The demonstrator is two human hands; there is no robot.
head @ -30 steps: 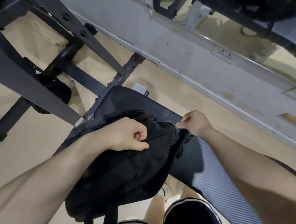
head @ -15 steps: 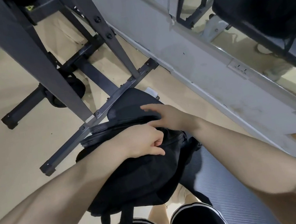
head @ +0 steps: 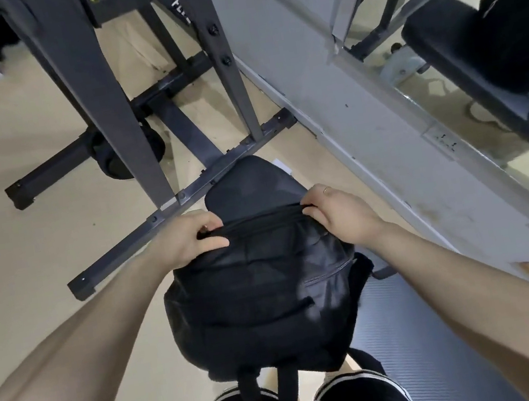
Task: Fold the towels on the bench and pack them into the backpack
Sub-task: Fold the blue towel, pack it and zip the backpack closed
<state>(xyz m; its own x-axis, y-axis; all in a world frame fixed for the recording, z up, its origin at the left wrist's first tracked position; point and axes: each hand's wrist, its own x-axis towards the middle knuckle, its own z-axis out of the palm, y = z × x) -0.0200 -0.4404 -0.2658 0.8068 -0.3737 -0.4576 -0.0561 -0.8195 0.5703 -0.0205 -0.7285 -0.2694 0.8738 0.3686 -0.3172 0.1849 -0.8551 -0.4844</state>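
Black backpack (head: 265, 300) at frame centre, lying on the near end of the bench (head: 246, 182), straps hanging down toward lower centre. Top edge stretched between both hands. Left hand (head: 189, 240) pinching the top rim at its left end, fingers curled over the fabric. Right hand (head: 338, 213) gripping the same rim at its right end. Grey ribbed mat (head: 415, 332) at lower right. Dark steel rack frame (head: 122, 101) across upper left. Mirror (head: 474, 45) at upper right. No towels visible.

Black backpack (head: 265, 300), soft and slumped, top edge far, straps dangling near, resting on black bench (head: 247, 185) end
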